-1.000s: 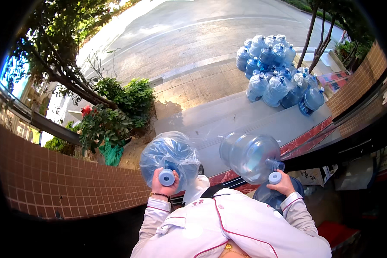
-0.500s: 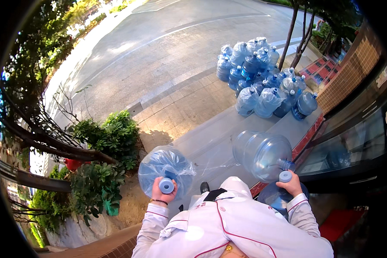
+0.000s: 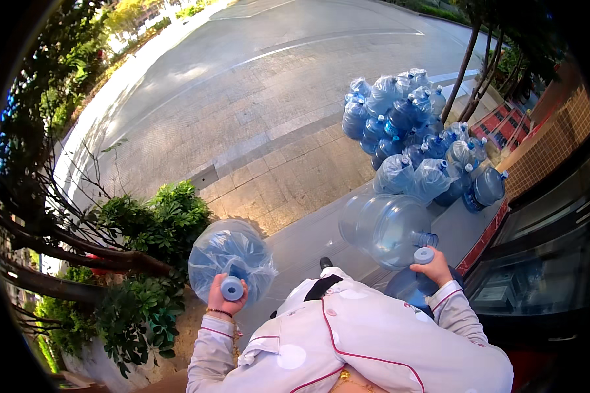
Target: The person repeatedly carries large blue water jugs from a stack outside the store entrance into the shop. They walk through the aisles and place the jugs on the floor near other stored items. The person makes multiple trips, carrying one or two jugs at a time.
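Note:
My left hand point(image 3: 227, 294) is closed round the neck of a large water jug point(image 3: 223, 255), which hangs upright in a clear plastic bag with its pale blue cap facing up. On the right, my right hand point(image 3: 434, 267) is closed round the capped neck of a second blue water jug point(image 3: 400, 283), partly hidden behind my sleeve and clothes. A clear uncapped water jug point(image 3: 380, 229) lies tilted just beyond that hand. Its open mouth is close to the fingers; whether they also grip it cannot be made out.
Grey steps point(image 3: 301, 255) run beneath me, with my dark shoe point(image 3: 325, 262) on them. Ahead to the right stands a cluster of several blue water jugs point(image 3: 400, 124), some bagged. Green shrubs point(image 3: 170, 216) border the left; a dark glass front point(image 3: 524, 281) borders the right.
The jug cluster and building have shifted right and lower in view. Both hands and their jugs sit slightly further left in the picture. My grips look the same.

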### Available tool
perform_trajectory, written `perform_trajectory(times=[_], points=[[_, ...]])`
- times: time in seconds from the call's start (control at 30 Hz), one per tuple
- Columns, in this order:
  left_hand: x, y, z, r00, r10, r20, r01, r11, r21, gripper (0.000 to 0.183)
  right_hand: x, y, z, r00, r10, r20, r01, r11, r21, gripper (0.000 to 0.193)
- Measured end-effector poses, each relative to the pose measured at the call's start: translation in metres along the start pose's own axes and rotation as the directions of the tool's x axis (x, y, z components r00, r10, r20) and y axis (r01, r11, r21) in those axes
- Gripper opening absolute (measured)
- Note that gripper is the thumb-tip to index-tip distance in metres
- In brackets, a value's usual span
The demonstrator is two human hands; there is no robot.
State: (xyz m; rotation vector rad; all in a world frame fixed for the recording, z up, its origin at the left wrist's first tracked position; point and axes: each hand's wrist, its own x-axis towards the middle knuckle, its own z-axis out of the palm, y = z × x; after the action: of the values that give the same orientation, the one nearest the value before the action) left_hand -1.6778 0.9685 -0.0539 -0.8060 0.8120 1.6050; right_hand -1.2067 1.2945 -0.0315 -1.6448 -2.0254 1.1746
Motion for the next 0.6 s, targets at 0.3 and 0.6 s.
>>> perform_trajectory(times=[0.3, 0.6], points=[[0.131, 0.053, 0.076, 0.997, 0.080, -0.005, -0.080, 0.981, -0.177, 0.041, 0.191, -0.026, 0.072, 0.988, -0.067, 0.138, 0.065, 0.998, 0.016, 0.084], [0.236, 0.127, 0.160, 0.989, 0.027, 0.145, 0.004, 0.977, -0.212, 0.044, 0.309, -0.082, 0.131, 0.985, -0.120, 0.128, 0.122, 0.993, -0.008, 0.082]])
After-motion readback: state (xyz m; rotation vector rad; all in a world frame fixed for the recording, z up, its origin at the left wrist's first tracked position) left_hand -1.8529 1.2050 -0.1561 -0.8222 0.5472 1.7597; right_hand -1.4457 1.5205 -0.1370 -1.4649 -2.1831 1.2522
